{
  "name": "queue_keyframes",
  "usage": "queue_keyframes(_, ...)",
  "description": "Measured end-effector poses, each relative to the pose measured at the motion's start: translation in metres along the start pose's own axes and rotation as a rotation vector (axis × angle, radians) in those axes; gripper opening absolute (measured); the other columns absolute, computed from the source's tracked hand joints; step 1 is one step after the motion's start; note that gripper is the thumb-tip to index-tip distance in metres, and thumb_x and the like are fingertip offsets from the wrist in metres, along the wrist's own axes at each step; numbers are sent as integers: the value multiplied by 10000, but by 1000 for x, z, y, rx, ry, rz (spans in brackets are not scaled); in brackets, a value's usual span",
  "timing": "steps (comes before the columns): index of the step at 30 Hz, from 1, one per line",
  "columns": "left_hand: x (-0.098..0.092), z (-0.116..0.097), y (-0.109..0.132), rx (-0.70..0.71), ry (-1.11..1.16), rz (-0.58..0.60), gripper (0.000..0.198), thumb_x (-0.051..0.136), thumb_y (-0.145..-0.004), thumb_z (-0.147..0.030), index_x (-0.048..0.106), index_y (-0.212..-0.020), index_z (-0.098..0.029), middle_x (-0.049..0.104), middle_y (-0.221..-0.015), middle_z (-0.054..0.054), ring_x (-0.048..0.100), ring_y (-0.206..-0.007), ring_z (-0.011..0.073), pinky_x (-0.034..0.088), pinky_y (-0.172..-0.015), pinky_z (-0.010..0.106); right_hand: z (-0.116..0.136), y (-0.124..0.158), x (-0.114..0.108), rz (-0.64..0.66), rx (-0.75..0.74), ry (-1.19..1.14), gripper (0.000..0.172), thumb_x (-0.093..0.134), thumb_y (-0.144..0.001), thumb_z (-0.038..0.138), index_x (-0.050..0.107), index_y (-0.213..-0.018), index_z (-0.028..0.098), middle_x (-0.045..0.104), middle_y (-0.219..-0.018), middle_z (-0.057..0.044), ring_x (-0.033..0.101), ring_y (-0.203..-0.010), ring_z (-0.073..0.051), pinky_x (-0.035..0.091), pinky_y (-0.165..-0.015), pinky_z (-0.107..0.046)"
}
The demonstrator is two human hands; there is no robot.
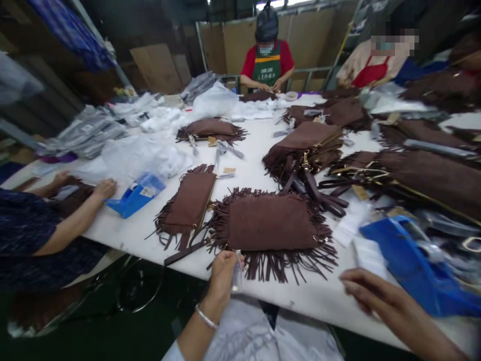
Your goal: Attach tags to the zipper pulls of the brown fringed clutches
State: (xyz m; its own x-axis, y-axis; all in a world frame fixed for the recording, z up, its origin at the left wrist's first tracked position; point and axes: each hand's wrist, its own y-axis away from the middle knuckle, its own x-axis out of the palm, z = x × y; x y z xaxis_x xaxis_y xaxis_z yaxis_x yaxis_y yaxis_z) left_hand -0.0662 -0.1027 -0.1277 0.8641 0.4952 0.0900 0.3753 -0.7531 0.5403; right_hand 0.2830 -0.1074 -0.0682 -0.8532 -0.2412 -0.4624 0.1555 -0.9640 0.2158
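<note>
A brown fringed bag (272, 223) lies flat on the white table in front of me. My left hand (222, 271) is at its front edge, pinching a small clear plastic sleeve (237, 273) that hangs by the bag's zipper side. Further right, my right hand (379, 296) is held over the table's front edge, fingers stretched out and slightly bent, with nothing plainly in them. Nearest to it are a white paper slip (370, 255) and a blue tape dispenser (417, 265). A second brown fringed bag (191, 198) lies left of the first, its strap reaching toward my left hand.
More brown bags (308, 138) are stacked at right, with another bag (210, 129) farther back. Left stand a second blue tape dispenser (137, 193) and heaped clear plastic bags (139, 153). A co-worker's hand (105, 189) works at left; two people (266, 65) work across the table.
</note>
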Motion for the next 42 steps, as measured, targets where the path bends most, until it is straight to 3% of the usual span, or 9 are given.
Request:
queue_keyframes(2,4,1,3,13,2,3,200,677,-669,-281,598,-781,-136,682,-668,53,588,-540,132,448,-546,239,34,-26,47,254,-42,-124,229,502,-884,420,646,-963,260,627,-769,-63,541,-586,-143,443,-538,-273)
queue_keyframes(4,5,3,4,47,-14,21,182,665,-683,-272,598,-783,-136,680,-672,50,590,-558,133,437,-548,232,66,-54,94,381,-136,-143,206,495,-887,363,634,-949,223,622,-770,-26,523,-594,-122,430,-549,-239)
queue_keyframes(7,-1,6,1,117,-51,45,177,649,-717,-289,586,-797,-144,662,-660,31,573,-559,129,422,-549,229,94,-89,145,487,-274,-66,184,479,-869,242,648,-926,195,645,-757,5,525,-596,-99,402,-559,-196)
queue_keyframes(10,-5,10,-2,180,-70,37,181,647,-732,-289,572,-828,-155,644,-672,11,567,-587,133,417,-565,231,104,-109,169,523,-378,83,210,479,-841,157,674,-903,203,664,-722,21,560,-603,-97,386,-569,-179)
queue_keyframes(16,-9,14,-2,255,-104,68,119,575,-762,-210,568,-871,-162,674,-790,37,615,-733,170,454,-666,260,106,-117,180,498,-424,301,260,483,-814,92,685,-910,225,711,-772,18,641,-686,-114,392,-614,-173)
queue_keyframes(22,-12,13,-6,220,-113,98,124,597,-759,-226,586,-863,-158,677,-760,39,599,-678,162,437,-626,249,113,-113,184,441,-407,517,243,498,-853,133,681,-956,255,735,-889,-2,675,-836,-149,401,-685,-200)
queue_keyframes(28,-12,5,-4,114,-23,110,142,647,-687,-197,608,-818,-155,677,-734,38,595,-655,152,429,-615,238,120,-106,189,407,-388,750,251,501,-851,130,646,-1004,265,717,-905,-19,666,-816,-160,371,-644,-227)
queue_keyframes(36,-10,0,3,-9,142,127,289,784,-606,-271,637,-818,-142,677,-720,46,589,-634,152,424,-596,238,123,-106,190,425,-416,827,202,507,-857,160,614,-994,264,699,-878,-20,649,-769,-173,338,-603,-240)
queue_keyframes(42,-6,2,2,-5,186,28,288,787,-625,-365,643,-731,-140,624,-623,11,526,-566,113,376,-548,214,126,-106,191,413,-425,868,214,501,-837,119,562,-1008,233,703,-880,-42,667,-772,-187,356,-605,-240)
